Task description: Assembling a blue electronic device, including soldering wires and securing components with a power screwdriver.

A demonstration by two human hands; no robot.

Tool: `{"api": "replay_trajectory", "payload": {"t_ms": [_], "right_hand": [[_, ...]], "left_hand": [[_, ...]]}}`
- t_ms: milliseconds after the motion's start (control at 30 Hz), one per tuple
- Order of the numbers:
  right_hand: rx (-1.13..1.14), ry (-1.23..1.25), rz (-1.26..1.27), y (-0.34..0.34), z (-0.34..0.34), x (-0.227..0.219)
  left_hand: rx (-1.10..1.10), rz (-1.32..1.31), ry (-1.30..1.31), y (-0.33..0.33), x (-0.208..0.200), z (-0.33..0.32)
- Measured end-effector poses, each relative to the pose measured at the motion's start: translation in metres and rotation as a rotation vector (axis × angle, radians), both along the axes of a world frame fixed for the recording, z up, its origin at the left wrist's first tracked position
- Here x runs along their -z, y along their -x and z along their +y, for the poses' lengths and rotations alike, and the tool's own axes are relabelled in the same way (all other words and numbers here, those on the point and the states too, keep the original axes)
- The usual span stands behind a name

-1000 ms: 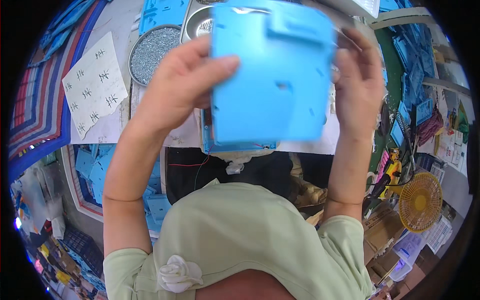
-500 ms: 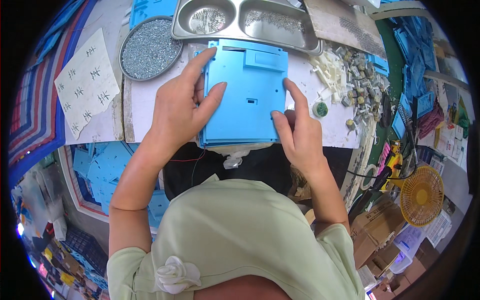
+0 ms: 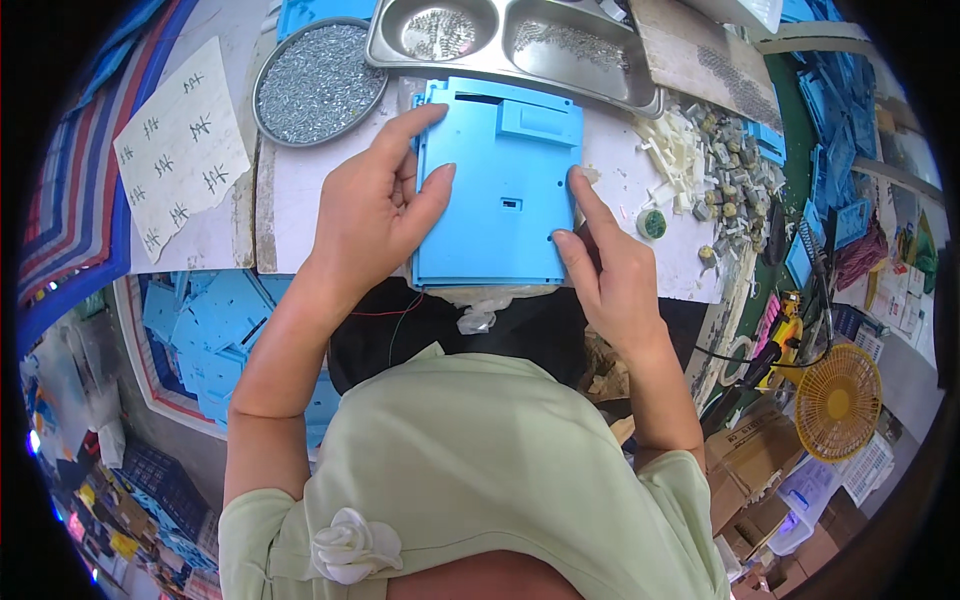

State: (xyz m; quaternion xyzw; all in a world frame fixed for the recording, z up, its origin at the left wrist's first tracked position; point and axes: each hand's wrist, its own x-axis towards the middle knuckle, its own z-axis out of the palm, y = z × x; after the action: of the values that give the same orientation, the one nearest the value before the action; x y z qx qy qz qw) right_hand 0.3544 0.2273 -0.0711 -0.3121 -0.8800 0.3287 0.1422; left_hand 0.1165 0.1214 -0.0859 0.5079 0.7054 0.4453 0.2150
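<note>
A flat blue plastic casing (image 3: 480,220) lies on the white table near its front edge, with a raised rectangular block and a slot at its far end and a small square hole lower down. My left hand (image 3: 370,200) grips its left edge, the index finger at the far left corner and the thumb on the top face. Along the right edge, my right hand (image 3: 612,265) rests its index finger and thumb, the other fingers curled. The casing sits between both hands. What lies beneath it is mostly hidden; a bit of clear plastic (image 3: 478,318) hangs below the table edge.
A round dish of screws (image 3: 320,85) and a steel tray (image 3: 480,62) with small metal parts stand at the back. White plastic pieces (image 3: 668,160) and small metal-and-white parts (image 3: 725,150) lie right, near a green-topped round item (image 3: 651,223). A marked paper sheet (image 3: 180,150) lies left.
The whole view has shifted slightly, so the table items appear a little to the right and higher. Both hands keep nearly the same hold on the casing.
</note>
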Motion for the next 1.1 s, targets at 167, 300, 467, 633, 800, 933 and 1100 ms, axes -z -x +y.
{"api": "replay_trajectory", "payload": {"t_ms": [167, 300, 467, 633, 800, 933, 1100], "right_hand": [[-0.144, -0.032, -0.016, 0.002, 0.011, 0.004], [-0.177, -0.082, -0.062, 0.006, 0.012, -0.003], [-0.207, -0.159, -0.12, 0.012, 0.009, -0.009], [-0.199, -0.188, -0.243, 0.016, 0.005, -0.016], [-0.203, -0.19, -0.266, 0.013, 0.004, -0.017], [-0.243, -0.287, -0.282, 0.02, 0.004, -0.017], [-0.281, -0.284, -0.448, 0.02, 0.007, -0.034]], "left_hand": [[-0.032, 0.015, 0.053, -0.001, -0.008, -0.012], [-0.089, -0.008, 0.123, -0.009, -0.011, -0.024], [-0.08, 0.053, 0.17, -0.013, -0.002, -0.032], [0.02, -0.101, 0.174, 0.001, 0.0, -0.036], [0.163, -0.16, 0.187, 0.007, -0.006, -0.049], [0.203, -0.252, 0.302, 0.011, -0.005, -0.051], [0.261, -0.07, 0.403, 0.018, -0.019, -0.047]]}}
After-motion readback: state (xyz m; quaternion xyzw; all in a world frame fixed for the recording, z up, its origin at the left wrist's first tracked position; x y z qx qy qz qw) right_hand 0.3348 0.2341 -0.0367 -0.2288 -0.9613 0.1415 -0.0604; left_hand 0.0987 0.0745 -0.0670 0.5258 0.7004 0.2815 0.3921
